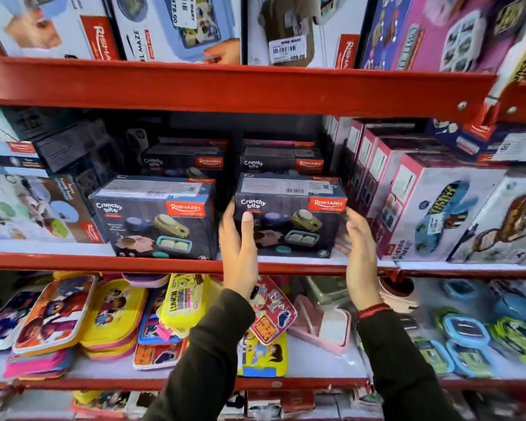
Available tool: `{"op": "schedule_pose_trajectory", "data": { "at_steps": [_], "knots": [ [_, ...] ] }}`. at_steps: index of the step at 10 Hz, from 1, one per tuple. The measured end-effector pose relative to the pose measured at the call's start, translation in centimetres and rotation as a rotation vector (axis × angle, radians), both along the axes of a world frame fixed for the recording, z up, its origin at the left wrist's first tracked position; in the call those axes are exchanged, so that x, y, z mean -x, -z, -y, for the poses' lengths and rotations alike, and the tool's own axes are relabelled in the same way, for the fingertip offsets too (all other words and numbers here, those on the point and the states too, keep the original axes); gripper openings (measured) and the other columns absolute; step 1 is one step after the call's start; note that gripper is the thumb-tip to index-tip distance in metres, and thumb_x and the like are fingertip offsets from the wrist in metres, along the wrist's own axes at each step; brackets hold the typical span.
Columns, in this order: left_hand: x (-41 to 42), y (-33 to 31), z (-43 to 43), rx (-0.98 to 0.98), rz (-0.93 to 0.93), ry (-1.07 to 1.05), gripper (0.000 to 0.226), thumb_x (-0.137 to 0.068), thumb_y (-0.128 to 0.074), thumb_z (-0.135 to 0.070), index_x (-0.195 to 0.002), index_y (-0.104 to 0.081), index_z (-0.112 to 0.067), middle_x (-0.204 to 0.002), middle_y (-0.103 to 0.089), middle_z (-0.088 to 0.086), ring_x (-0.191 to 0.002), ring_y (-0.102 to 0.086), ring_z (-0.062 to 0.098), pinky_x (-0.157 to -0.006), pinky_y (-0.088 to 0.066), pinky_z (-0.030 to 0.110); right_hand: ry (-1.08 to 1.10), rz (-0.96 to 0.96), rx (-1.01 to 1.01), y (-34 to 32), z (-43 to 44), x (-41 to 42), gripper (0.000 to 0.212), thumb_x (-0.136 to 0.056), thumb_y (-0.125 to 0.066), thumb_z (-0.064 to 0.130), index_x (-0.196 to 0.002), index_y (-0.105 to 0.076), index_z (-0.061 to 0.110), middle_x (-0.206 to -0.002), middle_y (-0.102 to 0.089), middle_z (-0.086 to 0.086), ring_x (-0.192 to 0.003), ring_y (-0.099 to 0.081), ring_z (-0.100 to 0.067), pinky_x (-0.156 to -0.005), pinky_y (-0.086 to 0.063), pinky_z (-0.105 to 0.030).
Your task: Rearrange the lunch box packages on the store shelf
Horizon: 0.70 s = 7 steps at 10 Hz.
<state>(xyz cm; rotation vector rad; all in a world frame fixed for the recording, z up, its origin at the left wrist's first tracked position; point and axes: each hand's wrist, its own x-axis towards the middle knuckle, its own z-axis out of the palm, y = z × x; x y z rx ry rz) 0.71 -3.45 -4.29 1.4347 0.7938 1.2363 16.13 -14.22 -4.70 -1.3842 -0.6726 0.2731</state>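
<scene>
On the middle shelf, at about nine o'clock from the hands, a dark rectangular cardboard "Crunchy bite" lunch box package [155, 217] is seen standing slightly turned, with a gap between it and its twin. That twin, the dark cardboard lunch box package at twelve o'clock [290, 214], is bracketed by both hands. The left hand [239, 247] is laid against its left front corner, thumb up on the printed face and fingers spread along the side; the right hand [360, 253] is held open just beside the right side, and contact there cannot be confirmed. No closed grasp is shown; the box appears to be steadied or squared between flat palms. The step would be done best with equal pressure from both sides, so that the box is slid without tipping and its face is brought flush with the red painted metal shelf edge [104, 262]. Care would be needed at three o'clock, where white-and-pink cardboard boxes [431, 205] are packed close. More dark boxes are stacked behind. The white shelf floor looks smooth. Above and below, further red shelves crowded with boxed and loose plastic lunch boxes are seen.
</scene>
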Motion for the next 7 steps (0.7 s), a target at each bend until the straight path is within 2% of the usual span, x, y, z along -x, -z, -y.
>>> {"op": "schedule_pose_trajectory", "data": {
  "at_steps": [1, 2, 3, 4, 5, 6, 7],
  "knots": [
    [0.6, 0.7, 0.6, -0.054, -0.017, -0.009, 0.052, -0.11, -0.04, -0.039, -0.16, -0.031, -0.029, -0.157, -0.035, -0.019, -0.154, -0.028, 0.004, -0.123, -0.022, 0.024, 0.011, 0.04, 0.025, 0.1, 1.0, 0.4, 0.039, -0.095, -0.042, 0.05, -0.13, -0.059, 0.045, -0.132, -0.06, 0.03, -0.135, -0.053, 0.0, -0.119, -0.04, -0.05],
    [0.9, 1.1, 1.0, -0.096, -0.041, -0.018, 0.054, -0.107, -0.041, -0.044, -0.16, -0.033, -0.032, -0.161, -0.038, -0.014, -0.155, -0.03, 0.006, -0.126, -0.023, 0.031, 0.031, 0.06, 0.014, 0.2, 1.9, 0.4, 0.039, -0.099, -0.041, 0.035, -0.133, -0.06, 0.032, -0.123, -0.064, 0.037, -0.125, -0.056, 0.012, -0.117, -0.044, -0.038],
    [1.2, 1.1, 1.5, -0.092, -0.048, -0.025, 0.057, -0.104, -0.043, -0.049, -0.159, -0.034, -0.034, -0.159, -0.04, -0.011, -0.153, -0.032, 0.008, -0.126, -0.026, 0.032, 0.037, 0.057, 0.009, 0.2, 2.3, 0.5, 0.042, -0.098, -0.044, 0.032, -0.135, -0.063, 0.026, -0.12, -0.067, 0.037, -0.123, -0.059, 0.008, -0.113, -0.047, -0.037],
    [1.3, 1.2, 1.9, -0.093, -0.036, -0.03, 0.064, -0.098, -0.044, -0.057, -0.158, -0.034, -0.035, -0.157, -0.042, -0.011, -0.151, -0.035, 0.007, -0.124, -0.029, 0.03, 0.032, 0.075, 0.009, 0.3, 2.6, 0.7, 0.045, -0.098, -0.045, 0.033, -0.138, -0.062, 0.023, -0.129, -0.068, 0.024, -0.129, -0.06, -0.004, -0.113, -0.047, -0.042],
    [1.3, 1.2, 2.0, -0.087, -0.043, -0.033, 0.067, -0.096, -0.045, -0.059, -0.158, -0.035, -0.035, -0.147, -0.043, -0.023, -0.148, -0.036, 0.002, -0.12, -0.029, 0.022, 0.029, 0.073, 0.014, 0.3, 2.6, 0.8, 0.046, -0.097, -0.047, 0.036, -0.139, -0.06, 0.024, -0.137, -0.067, 0.009, -0.132, -0.06, -0.011, -0.115, -0.045, -0.049],
    [1.3, 1.4, 1.8, -0.089, -0.027, -0.048, 0.065, -0.098, -0.048, -0.056, -0.157, -0.036, -0.034, -0.15, -0.043, -0.019, -0.15, -0.036, 0.007, -0.127, -0.031, 0.037, 0.031, 0.069, -0.003, 0.3, 2.7, 0.8, 0.05, -0.093, -0.049, 0.041, -0.139, -0.06, 0.023, -0.138, -0.066, 0.008, -0.131, -0.06, -0.011, -0.115, -0.045, -0.049],
    [1.7, 1.3, 1.9, -0.161, -0.08, -0.136, 0.055, -0.104, -0.047, -0.047, -0.156, -0.037, -0.032, -0.155, -0.043, -0.007, -0.149, -0.038, 0.016, -0.123, -0.036, 0.053, 0.071, 0.129, -0.018, 0.3, 2.9, 0.6, 0.043, -0.095, -0.051, 0.035, -0.135, -0.061, 0.025, -0.137, -0.065, 0.005, -0.127, -0.06, -0.012, -0.113, -0.047, -0.046]
  ]
}}
